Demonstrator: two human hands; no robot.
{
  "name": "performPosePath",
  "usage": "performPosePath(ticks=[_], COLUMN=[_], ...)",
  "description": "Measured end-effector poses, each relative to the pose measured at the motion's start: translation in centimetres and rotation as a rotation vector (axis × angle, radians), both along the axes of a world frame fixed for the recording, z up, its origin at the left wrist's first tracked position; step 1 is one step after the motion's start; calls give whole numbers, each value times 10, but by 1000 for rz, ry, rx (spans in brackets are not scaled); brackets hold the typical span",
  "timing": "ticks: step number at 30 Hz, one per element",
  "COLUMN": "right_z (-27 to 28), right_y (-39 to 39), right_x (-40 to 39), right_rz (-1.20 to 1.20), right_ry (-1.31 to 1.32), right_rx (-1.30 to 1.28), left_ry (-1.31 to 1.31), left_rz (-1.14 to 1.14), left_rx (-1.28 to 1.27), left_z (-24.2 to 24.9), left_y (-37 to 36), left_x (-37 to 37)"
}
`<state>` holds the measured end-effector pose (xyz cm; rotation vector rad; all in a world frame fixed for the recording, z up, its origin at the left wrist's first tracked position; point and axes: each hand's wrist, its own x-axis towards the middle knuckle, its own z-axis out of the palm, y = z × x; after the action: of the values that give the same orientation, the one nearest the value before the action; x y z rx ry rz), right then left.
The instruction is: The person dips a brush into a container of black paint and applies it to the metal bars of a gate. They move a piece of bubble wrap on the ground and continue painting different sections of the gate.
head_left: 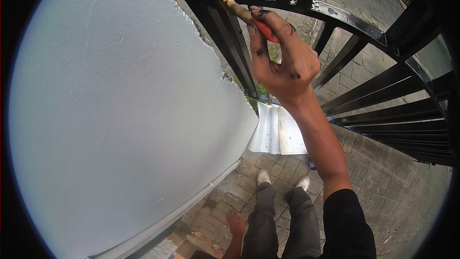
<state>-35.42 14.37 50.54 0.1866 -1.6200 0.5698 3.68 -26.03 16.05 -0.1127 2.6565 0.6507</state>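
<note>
My right hand (287, 57) is raised in front of a black metal gate (347, 19), its thumb and fingers closed around a paintbrush. Dark smears mark those fingers. The paintbrush (238, 10) has a red handle end and a stained, tan-coloured middle. Its dark bristle end touches the corner where an upright post meets the curved rail. Parts of that rail shine as if wet. Low in the view, my left hand (235, 223) hangs beside my leg with its fingers stretched out, holding nothing visible.
A large grey-white wall (129, 100) with a ragged edge fills the left side, close to the gate post. White sheets (278, 129) lie at the gate's foot, ahead of my shoes (264, 177). Paving bricks (378, 177) cover the ground on both sides of the gate.
</note>
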Motion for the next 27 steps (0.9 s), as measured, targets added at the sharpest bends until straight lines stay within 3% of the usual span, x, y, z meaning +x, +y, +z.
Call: performPosePath(ticks=[7,11,13,18,20,23,27], right_z=[19,19,19,17,17,17,15], right_y=[9,6,5,9,9,9,13], right_x=[-8,-7,1,-3,-1,1,1], right_rz=[102,174,79,167,63,93,64], right_ry=[215,176,-88,28,-53,-52,-59], right_rx=[-70,-84,-10,-23,64,81,133], left_ry=[-13,-49,-39,56,47,29,33], left_rz=[-27,-22,-21,7,14,-47,-128], left_rx=[-1,-5,-8,41,285,514,605], left_z=[6,2,-3,-11,-5,0,-4], left_y=[2,-4,-4,26,53,102,150], left_x=[4,0,-1,-9,-15,-10,24])
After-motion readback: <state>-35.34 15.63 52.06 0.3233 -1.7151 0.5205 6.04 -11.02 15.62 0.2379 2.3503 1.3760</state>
